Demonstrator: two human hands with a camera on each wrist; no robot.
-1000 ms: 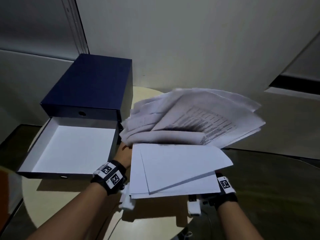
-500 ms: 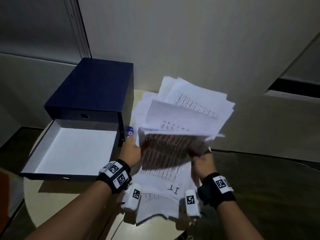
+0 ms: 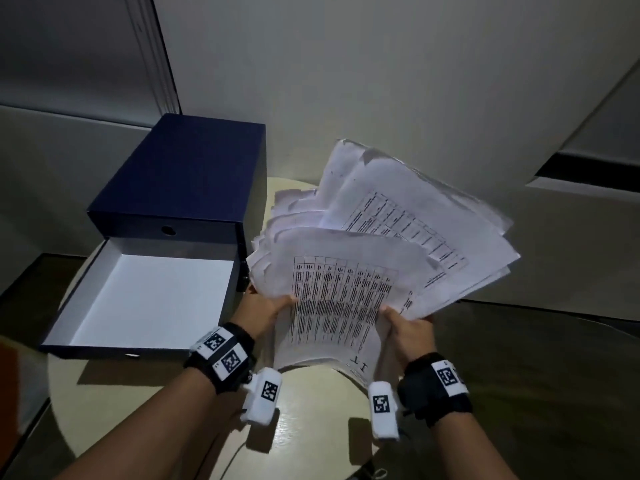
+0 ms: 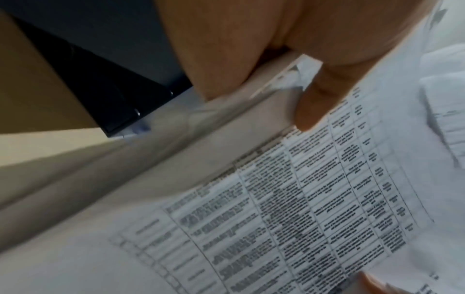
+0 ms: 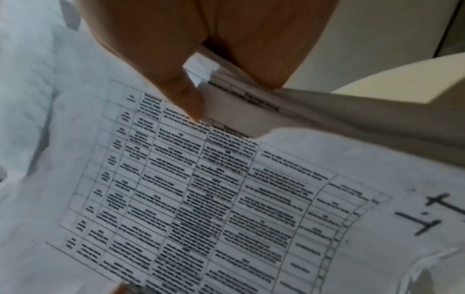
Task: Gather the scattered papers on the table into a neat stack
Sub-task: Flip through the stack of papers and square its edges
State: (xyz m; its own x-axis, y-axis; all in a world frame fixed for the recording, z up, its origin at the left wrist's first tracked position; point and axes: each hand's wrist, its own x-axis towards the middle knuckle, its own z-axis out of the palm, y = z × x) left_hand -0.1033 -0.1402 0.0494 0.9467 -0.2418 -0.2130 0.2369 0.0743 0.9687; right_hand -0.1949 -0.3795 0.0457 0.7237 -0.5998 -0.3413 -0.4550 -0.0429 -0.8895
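A loose, fanned bundle of white papers (image 3: 374, 251) with printed tables is held up above the round cream table (image 3: 311, 403). My left hand (image 3: 266, 306) grips the bundle's left edge, thumb on the top sheet. My right hand (image 3: 408, 323) grips its right edge the same way. The left wrist view shows my left thumb (image 4: 317, 103) pressed on the printed sheet (image 4: 302, 199), fingers under the pile. In the right wrist view my right thumb (image 5: 181, 91) pinches the printed sheet (image 5: 214, 199), which bears a handwritten mark. The sheets splay apart toward the far right.
A dark blue box (image 3: 180, 181) stands at the table's left, its white-lined drawer (image 3: 145, 299) pulled out toward me. A pale wall (image 3: 381, 81) rises close behind. Dark floor (image 3: 536, 358) lies to the right of the table.
The bundle was lying flatter and more spread; both hands have turned it upright, regripped its lower edges and drawn the sheets closer together.
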